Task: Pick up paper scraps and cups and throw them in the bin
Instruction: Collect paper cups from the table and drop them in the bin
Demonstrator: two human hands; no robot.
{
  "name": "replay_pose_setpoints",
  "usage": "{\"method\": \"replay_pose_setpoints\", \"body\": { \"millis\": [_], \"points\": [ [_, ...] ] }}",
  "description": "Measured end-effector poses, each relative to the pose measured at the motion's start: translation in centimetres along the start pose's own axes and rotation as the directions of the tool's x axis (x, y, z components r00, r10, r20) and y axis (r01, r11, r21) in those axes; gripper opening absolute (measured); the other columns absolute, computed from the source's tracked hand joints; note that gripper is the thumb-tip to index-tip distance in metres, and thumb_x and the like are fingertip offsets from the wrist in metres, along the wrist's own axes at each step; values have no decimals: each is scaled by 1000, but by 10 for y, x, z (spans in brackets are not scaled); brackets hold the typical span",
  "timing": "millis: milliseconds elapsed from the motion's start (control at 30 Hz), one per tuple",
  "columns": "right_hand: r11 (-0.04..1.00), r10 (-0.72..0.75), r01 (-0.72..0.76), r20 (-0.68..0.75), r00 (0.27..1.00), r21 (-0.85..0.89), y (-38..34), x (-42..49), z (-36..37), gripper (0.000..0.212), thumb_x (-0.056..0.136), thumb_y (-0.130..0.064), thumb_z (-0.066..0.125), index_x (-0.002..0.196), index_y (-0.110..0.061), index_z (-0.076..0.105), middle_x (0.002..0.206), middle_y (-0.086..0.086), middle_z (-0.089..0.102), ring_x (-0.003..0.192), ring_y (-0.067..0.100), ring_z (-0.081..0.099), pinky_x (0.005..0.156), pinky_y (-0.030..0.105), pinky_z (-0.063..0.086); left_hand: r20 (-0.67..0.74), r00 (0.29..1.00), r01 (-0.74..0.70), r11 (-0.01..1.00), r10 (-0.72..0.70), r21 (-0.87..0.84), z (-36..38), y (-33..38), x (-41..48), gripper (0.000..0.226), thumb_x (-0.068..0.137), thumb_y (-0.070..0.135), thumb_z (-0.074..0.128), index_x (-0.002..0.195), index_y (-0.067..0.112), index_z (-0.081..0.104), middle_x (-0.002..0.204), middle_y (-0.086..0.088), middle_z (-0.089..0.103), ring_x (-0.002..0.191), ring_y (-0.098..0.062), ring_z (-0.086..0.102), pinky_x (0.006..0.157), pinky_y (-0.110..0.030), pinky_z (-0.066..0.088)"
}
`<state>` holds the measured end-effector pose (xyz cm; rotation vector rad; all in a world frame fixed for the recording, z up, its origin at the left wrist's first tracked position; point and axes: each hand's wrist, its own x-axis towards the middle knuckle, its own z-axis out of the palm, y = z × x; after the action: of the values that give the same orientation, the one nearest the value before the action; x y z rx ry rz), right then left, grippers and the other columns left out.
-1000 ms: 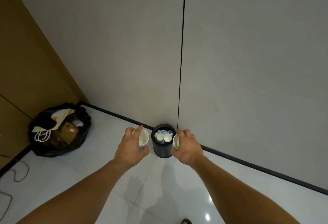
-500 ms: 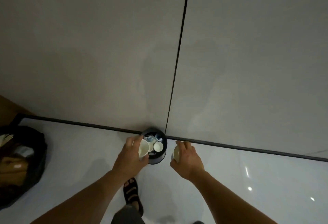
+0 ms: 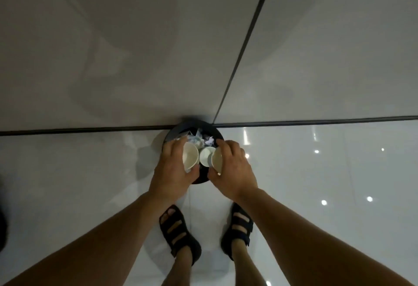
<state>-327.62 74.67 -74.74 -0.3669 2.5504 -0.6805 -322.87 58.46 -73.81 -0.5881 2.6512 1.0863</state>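
Observation:
A small round black bin point(image 3: 196, 126) stands on the floor against the wall. Inside it lie crumpled paper scraps point(image 3: 204, 139) and a white paper cup point(image 3: 206, 156). My left hand point(image 3: 173, 170) grips a white paper cup point(image 3: 190, 156), tipped with its mouth toward the middle, directly over the bin. My right hand point(image 3: 233, 169) grips another white paper cup point(image 3: 217, 159), also tipped inward over the bin. Both hands cover the bin's near rim.
The grey wall point(image 3: 135, 48) with a dark vertical seam rises just behind the bin, with a dark skirting strip point(image 3: 79, 130) along its base. My feet in black sandals point(image 3: 178, 231) stand on the glossy white floor point(image 3: 67, 184) below the bin.
I have stepped closer and the view has tilted down over the bin. Both hands moved from beside the bin to above its opening, still holding their cups. The black rubbish bag left the view.

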Motion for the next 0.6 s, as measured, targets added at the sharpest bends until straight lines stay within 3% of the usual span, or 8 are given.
{"method": "replay_pose_setpoints", "body": {
  "millis": [233,500,600],
  "points": [
    [996,-55,58,38,998,-69,54,50,91,77,81,-38,68,147,-20,31,142,4,39,126,24,41,99,34,43,34,999,-44,998,43,52,96,-83,43,82,74,25,80,142,19,34,137,-6,39,126,-24,44,92,-34,48],
    [992,-122,120,-59,991,-31,58,76,124,79,78,-33,73,145,-11,37,139,11,44,124,28,44,104,39,44,24,989,-146,957,145,249,114,-124,55,75,75,23,77,140,9,42,132,-16,46,121,-33,44,95,-44,48],
    [981,-142,133,-58,988,-139,63,77,136,85,82,-39,69,151,-14,28,151,11,35,140,29,31,116,42,30,17,984,-172,911,179,375,118,-130,56,79,75,33,72,141,9,37,132,-17,46,124,-34,42,98,-46,44]
  ]
}}
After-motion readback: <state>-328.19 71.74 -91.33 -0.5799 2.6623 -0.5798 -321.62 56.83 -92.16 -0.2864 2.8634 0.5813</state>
